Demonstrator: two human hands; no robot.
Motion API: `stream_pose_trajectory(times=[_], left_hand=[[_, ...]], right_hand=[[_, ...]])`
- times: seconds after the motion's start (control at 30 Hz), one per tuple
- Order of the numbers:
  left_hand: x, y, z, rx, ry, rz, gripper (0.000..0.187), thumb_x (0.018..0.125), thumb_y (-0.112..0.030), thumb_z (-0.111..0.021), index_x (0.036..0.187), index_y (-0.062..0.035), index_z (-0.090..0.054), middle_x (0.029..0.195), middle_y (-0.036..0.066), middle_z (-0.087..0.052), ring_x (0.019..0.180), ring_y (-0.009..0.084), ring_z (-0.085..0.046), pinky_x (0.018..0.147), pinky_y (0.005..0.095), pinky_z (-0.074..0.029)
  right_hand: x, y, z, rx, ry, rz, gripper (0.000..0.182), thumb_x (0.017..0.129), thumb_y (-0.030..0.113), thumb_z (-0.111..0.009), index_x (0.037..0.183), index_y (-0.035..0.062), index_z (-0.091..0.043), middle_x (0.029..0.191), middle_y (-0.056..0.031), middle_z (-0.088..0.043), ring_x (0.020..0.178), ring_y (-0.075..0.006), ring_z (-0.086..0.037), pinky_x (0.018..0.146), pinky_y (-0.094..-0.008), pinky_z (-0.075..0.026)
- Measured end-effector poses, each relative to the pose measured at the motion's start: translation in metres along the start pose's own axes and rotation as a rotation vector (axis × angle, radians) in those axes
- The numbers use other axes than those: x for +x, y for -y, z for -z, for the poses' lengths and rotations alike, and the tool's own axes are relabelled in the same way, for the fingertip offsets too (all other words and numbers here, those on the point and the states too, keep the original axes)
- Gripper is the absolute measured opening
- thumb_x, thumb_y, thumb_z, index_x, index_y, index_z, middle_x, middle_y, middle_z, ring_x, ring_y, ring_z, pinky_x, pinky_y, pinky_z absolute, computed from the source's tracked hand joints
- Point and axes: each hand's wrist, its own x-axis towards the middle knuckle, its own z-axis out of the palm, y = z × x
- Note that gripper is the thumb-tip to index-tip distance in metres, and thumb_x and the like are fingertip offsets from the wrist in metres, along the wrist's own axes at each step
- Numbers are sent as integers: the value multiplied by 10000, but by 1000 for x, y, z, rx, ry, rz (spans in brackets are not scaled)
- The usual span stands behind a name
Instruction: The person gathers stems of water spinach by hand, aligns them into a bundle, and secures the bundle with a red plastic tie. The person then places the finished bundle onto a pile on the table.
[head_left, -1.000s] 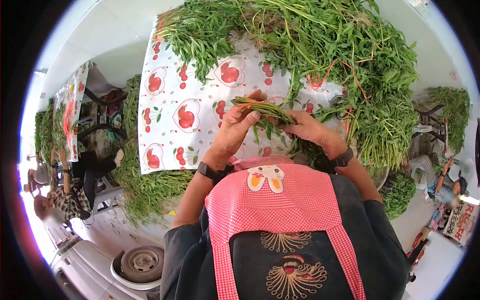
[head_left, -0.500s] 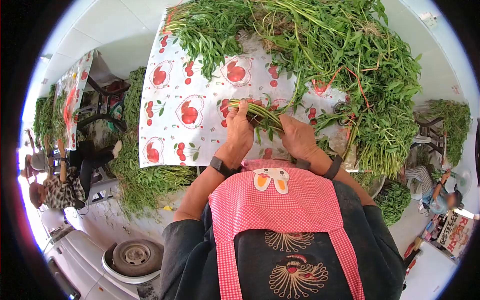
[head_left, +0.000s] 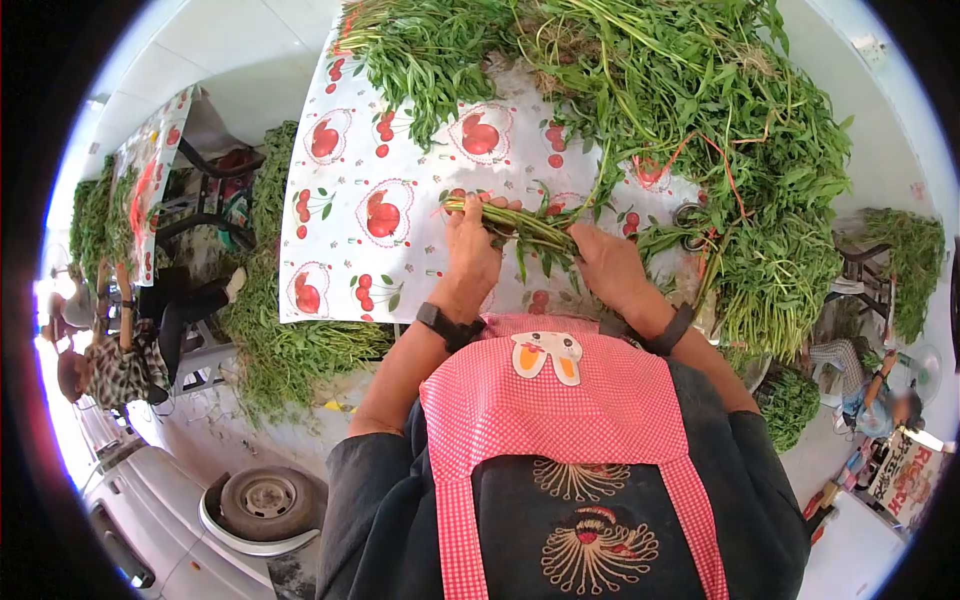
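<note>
A small bunch of leafy green stems (head_left: 530, 226) stretches across both hands, just above the near part of the cherry-print tablecloth (head_left: 420, 262). My left hand (head_left: 472, 250) is wrapped round the cut stem ends, with the thumb on top. My right hand (head_left: 612, 268) grips the same bunch farther right, knuckles up, its fingertips mostly hidden. Some leaves hang down between the hands. To the right of my right hand, scissors (head_left: 690, 222) appear to lie by the edge of a large heap of greens (head_left: 740, 170).
More greens (head_left: 430, 60) lie at the back of the table. A red string (head_left: 722, 165) trails over the heap. Cut greens (head_left: 290, 370) sit low on the left. A person in a checked shirt (head_left: 120, 365) works far left, another person (head_left: 880, 400) far right. A vehicle wheel (head_left: 268, 503) shows lower left.
My hands have moved slightly apart, the left toward the left and the right toward the right. The bunch between them lies more stretched out. The view has shifted a little.
</note>
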Motion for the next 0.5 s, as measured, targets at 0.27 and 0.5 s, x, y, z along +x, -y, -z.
stream_pose_trajectory(times=[0.27,0.5], left_hand=[[-11,-12,-5,45,284,59,272,966,-227,-464,1164,-41,-457,1107,123,-585,1037,255,-577,899,423,-482],[-12,-4,-6,194,360,182,262,967,-243,-457,1097,-23,-514,1075,115,-598,993,247,-597,825,419,-525]], right_hand=[[17,-11,7,81,43,-89,262,774,69,-582,1010,53,-470,842,-181,-607,787,-392,-598,656,-474,-468],[26,-10,-12,172,6,40,370,751,144,-665,1054,29,-486,947,-210,-597,905,-407,-573,741,-476,-452]])
